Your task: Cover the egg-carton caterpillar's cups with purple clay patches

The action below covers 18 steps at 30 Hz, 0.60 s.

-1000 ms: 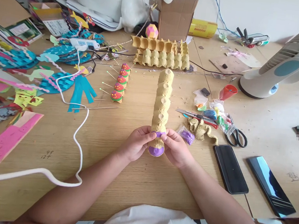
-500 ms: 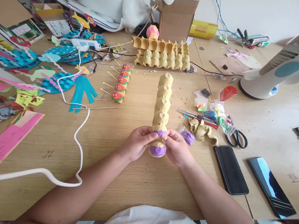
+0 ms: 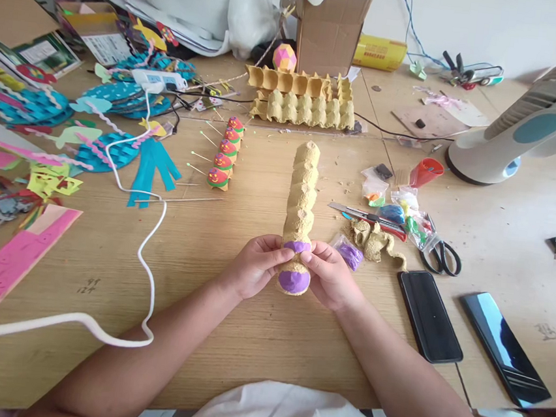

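Okay, so biggest first: the wooden table (image 3: 263, 358) fills most of the view, with a white fan (image 3: 526, 127) standing at far right and a cardboard box (image 3: 330, 36) at the far edge. In front of the box sit some egg-carton pieces (image 3: 312, 110), bumps up on the nearest one.

The main thing is the bumpy carton strip (image 3: 301, 197), out in the middle of the scene, pointing away from the person. Both hands have it pinched near its near end — left hand (image 3: 258, 269) from the left, right hand (image 3: 333, 276) from the right, thumbs on top and a little apart.

What's changed? Not loads. Compared with a second ago, the strip's far end shows a bit nearer, so it looks slightly re-angled, while the thumbs have stayed at the same bump. I'd read that as a small adjustment, with the work on that spot still going.

Left of it is a short painted row (image 3: 225, 154) of faces; just right of the right hand, a bag of purple clay (image 3: 350, 253). Smallest: a purple patch (image 3: 298, 246) between the thumbs — another purple cap (image 3: 293, 281) covers the end bump.
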### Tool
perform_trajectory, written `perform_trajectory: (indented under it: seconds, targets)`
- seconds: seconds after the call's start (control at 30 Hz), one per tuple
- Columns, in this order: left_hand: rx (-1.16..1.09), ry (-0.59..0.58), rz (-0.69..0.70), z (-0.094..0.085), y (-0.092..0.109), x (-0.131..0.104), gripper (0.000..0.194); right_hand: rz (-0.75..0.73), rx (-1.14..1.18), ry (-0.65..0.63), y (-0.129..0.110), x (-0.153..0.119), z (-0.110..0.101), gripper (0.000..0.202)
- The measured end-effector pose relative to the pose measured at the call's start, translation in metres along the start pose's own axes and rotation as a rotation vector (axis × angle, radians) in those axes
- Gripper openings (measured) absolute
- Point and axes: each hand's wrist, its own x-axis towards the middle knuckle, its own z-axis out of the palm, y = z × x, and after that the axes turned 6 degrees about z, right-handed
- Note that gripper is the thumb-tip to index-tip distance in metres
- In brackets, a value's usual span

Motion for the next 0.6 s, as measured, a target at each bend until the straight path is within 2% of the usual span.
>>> perform_trajectory:
  seconds: [0.6]
  targets:
    - [-0.082,-0.003,-0.043,-0.0044,-0.0032,0.0009,0.026,0.021,0.036,-0.023,-0.0009,-0.0003,-0.0025,0.031]
